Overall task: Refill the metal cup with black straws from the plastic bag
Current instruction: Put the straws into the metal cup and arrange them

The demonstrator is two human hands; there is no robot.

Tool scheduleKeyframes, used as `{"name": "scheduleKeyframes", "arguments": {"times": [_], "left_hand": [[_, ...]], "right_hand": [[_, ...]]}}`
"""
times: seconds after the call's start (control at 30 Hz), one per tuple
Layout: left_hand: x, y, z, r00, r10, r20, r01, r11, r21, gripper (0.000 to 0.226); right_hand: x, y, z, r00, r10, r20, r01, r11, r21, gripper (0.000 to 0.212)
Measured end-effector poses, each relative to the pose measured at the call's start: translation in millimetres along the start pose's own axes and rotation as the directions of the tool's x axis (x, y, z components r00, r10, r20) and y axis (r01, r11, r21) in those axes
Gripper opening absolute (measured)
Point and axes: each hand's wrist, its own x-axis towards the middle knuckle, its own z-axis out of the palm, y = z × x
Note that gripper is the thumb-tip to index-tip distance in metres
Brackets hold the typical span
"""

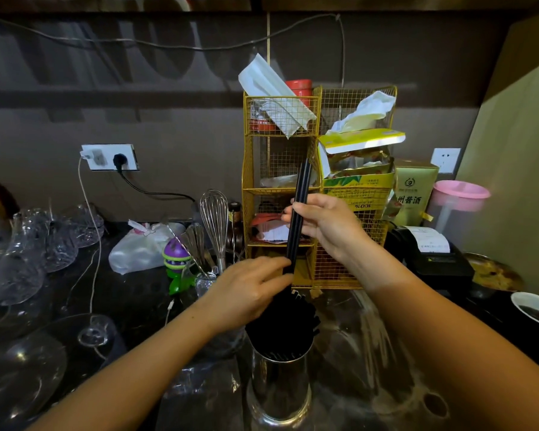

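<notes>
A shiny metal cup (279, 390) stands at the near centre of the dark counter, packed with several black straws (282, 325). Above it my right hand (327, 223) pinches a small bunch of black straws (300, 209), held nearly upright. My left hand (251, 289) touches the lower end of that bunch with its fingertips, just over the cup's mouth. A clear plastic bag (374, 346) lies crumpled on the counter to the right of the cup, under my right forearm.
A yellow wire rack (316, 194) with boxes and tissues stands right behind the cup. Glassware (38, 244) crowds the left side. A whisk (214, 219), a white bag (140, 247), a receipt printer (430, 247) and a cup of dark drink (535, 312) sit around.
</notes>
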Motion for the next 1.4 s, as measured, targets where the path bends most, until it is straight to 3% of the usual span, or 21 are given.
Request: {"name": "scheduleKeyframes", "arguments": {"times": [0.1,0.17,0.23,0.3,0.4,0.47,0.57,0.67,0.83,1.0,1.07,1.13,1.23,1.4], "left_hand": [[13,-11,-15,0.974,-0.216,-0.069,0.204,0.968,-0.144,0.033],[29,-19,-30,0.890,-0.440,-0.121,0.375,0.857,-0.354,0.039],[46,-29,-44,0.807,-0.579,-0.117,0.449,0.730,-0.516,0.048],[61,-34,-54,0.781,-0.617,-0.094,0.458,0.669,-0.585,0.055],[73,-32,-56,0.799,-0.600,-0.036,0.452,0.638,-0.623,0.058],[73,-28,-50,0.814,-0.581,-0.012,0.461,0.659,-0.595,0.051],[65,-22,-36,0.847,-0.532,0.007,0.456,0.719,-0.524,0.034],[53,-14,-25,0.845,-0.534,0.032,0.471,0.714,-0.518,0.030],[29,0,-4,0.886,-0.453,0.094,0.447,0.785,-0.429,0.036],[3,16,14,0.902,-0.382,0.203,0.432,0.818,-0.379,0.047],[-2,21,18,0.908,-0.344,0.238,0.409,0.847,-0.338,0.051],[-6,26,21,0.898,-0.331,0.290,0.419,0.844,-0.334,0.056],[-12,29,22,0.852,-0.313,0.419,0.457,0.835,-0.305,0.061],[-14,29,21,0.766,-0.309,0.564,0.525,0.807,-0.271,0.052]], "right_hand": [[-2,1,0,0.998,-0.066,-0.008,0.066,0.997,-0.039,0.012],[-7,6,2,0.997,-0.078,0.023,0.080,0.993,-0.084,0.010],[-12,14,6,0.994,-0.097,0.054,0.104,0.984,-0.145,0.011],[-14,24,9,0.992,-0.110,0.062,0.121,0.965,-0.233,0.017],[-19,37,13,0.987,-0.116,0.110,0.149,0.912,-0.381,0.007],[-24,42,14,0.981,-0.108,0.163,0.164,0.907,-0.387,0.006],[-30,50,15,0.981,-0.107,0.165,0.169,0.889,-0.426,0.031],[-35,61,13,0.982,-0.098,0.161,0.165,0.863,-0.478,0.036],[-42,76,6,0.977,0.017,0.214,0.087,0.878,-0.470,0.037],[-43,91,0,0.980,0.042,0.192,0.095,0.757,-0.646,0.035],[-46,92,-1,0.979,0.020,0.203,0.127,0.718,-0.684,0.023],[-48,92,-3,0.976,0.000,0.217,0.159,0.680,-0.716,0.007],[-46,95,-7,0.977,0.043,0.210,0.127,0.671,-0.731,0.021],[-48,91,-11,0.974,0.140,0.175,0.031,0.689,-0.724,0.007]]}}
